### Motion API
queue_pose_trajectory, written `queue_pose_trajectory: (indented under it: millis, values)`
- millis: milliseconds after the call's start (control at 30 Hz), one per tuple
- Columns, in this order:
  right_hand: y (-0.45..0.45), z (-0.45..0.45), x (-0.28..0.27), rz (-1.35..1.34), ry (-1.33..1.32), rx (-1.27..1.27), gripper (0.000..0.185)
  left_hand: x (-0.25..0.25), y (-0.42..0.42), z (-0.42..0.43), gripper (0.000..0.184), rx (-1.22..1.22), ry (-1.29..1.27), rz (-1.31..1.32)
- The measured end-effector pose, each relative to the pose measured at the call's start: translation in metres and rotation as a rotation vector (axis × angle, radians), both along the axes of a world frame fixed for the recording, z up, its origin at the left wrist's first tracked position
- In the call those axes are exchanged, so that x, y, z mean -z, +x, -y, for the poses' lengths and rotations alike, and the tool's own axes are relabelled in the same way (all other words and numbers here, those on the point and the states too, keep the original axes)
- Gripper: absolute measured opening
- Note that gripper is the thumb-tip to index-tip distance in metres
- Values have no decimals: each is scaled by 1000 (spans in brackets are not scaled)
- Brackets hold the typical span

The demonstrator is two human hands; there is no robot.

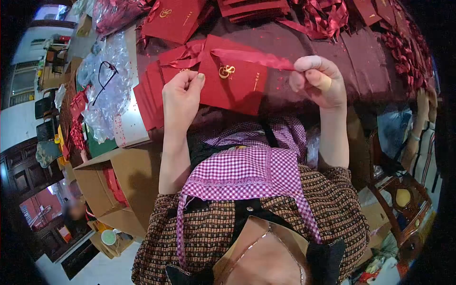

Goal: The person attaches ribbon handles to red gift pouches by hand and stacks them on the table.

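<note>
A flat red paper piece (237, 78) with a gold emblem and small gold characters lies in front of me; it looks like a folded bag or card. A shiny red ribbon (254, 57) runs across its top, and my right hand (323, 81) pinches the ribbon's end, pulled out to the right. Wrappings cover some of that hand's fingertips. My left hand (183, 97) is closed, thumb against curled fingers, at the left edge of the piece. What it grips is hidden. Under it fans a stack of similar red pieces (148, 97).
More red pieces (173, 19) and a ribbon heap (323, 19) lie at the back of the dark red tablecloth (285, 40). Glasses (104, 80) rest on clear plastic at left. An open cardboard box (137, 180) stands lower left. Another person's arm (415, 137) reaches in at right.
</note>
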State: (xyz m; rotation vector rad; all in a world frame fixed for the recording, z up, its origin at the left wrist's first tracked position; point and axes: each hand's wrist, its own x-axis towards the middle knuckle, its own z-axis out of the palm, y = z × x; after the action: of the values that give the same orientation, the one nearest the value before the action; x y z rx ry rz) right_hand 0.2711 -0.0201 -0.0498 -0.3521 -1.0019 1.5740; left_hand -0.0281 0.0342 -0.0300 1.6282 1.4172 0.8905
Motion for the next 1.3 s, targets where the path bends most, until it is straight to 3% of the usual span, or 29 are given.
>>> queue_pose_trajectory:
  millis: [133, 200, 300, 333, 400, 533, 1300]
  values:
    - [-15, 1, 0, 181, -107, 73, 29, 0, -4, -3, 17, 41, -67, 91]
    - [-27, 1, -5, 422, -214, 176, 25, 0, -9, -3, 18, 73, -118, 118]
    - [-47, -1, 3, 798, 32, 395, 16, -4, -7, 1, 21, 140, -186, 186]
    - [-54, -2, 4, 808, 3, 422, 16, -6, -6, 2, 23, 170, -199, 224]
    - [-63, -4, 5, 951, 231, 540, 17, -5, -8, 3, 24, 181, -204, 210]
    - [-85, -6, 3, 1031, 504, 734, 19, -9, -5, 6, 28, 173, -216, 231]
    - [-115, -11, -13, 1186, 594, 769, 11, -25, 9, 25, 23, 163, -99, 82]
